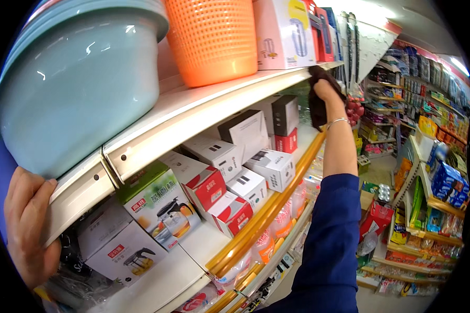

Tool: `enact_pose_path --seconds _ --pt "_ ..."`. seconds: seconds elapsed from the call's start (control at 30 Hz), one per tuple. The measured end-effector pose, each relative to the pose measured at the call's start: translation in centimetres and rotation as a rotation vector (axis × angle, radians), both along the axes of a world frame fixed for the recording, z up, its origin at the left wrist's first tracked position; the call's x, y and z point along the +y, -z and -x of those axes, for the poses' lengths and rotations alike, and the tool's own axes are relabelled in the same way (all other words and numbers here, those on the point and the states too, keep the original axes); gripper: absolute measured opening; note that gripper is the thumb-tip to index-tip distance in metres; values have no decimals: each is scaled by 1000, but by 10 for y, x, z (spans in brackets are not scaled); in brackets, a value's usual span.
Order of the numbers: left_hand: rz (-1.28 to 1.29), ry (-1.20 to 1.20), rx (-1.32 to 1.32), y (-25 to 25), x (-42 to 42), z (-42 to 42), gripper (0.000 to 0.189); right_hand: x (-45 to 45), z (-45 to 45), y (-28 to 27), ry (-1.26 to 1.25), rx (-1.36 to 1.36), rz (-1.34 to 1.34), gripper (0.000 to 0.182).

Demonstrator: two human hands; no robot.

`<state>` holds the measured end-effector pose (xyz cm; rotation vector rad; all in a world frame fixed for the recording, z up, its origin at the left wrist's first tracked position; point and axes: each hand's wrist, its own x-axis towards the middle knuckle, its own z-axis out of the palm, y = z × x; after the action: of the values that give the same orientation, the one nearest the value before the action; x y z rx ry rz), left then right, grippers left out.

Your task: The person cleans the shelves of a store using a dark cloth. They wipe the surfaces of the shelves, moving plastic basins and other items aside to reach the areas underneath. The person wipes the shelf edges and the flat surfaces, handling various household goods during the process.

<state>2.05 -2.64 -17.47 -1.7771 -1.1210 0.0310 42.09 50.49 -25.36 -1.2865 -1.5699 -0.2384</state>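
My left hand (30, 223) grips the front edge of the white upper shelf (203, 105) at its left end. A large light-blue plastic basin (78, 86) stands just above that hand. At the far right end of the same shelf, my right hand (324, 90) holds a dark brown cloth (318, 107) against the edge. The arm is stretched out in a blue sleeve, with a silver bracelet (337, 122) at the wrist. Near the cloth, a white box with a picture of a glass pitcher (288, 39) rests on the upper shelf. My right fingers are partly hidden by the cloth.
An orange perforated plastic basket (215, 43) stands beside the basin. Boxed glass teapots (162, 207) and several red and white cartons (235, 213) fill the shelf below, behind a gold-coloured rail (266, 211). Packed shop shelves (427, 242) line the aisle at right.
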Motion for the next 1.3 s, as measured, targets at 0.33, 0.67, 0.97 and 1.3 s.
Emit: enact_pose_path --seconds 0.33,0.67,0.97,1.3 --pt "99 -87 -58 -10 -16 -11 66 110 -12 -8 29 42 56 40" --pt "109 39 -168 -8 -9 -4 62 -63 29 -26 64 -204 45 35" --pt "130 40 -177 -6 -9 8 55 -263 126 -16 -390 -117 221 34" --pt "94 129 -181 -3 0 10 51 -343 255 2 -1057 441 -219 42"
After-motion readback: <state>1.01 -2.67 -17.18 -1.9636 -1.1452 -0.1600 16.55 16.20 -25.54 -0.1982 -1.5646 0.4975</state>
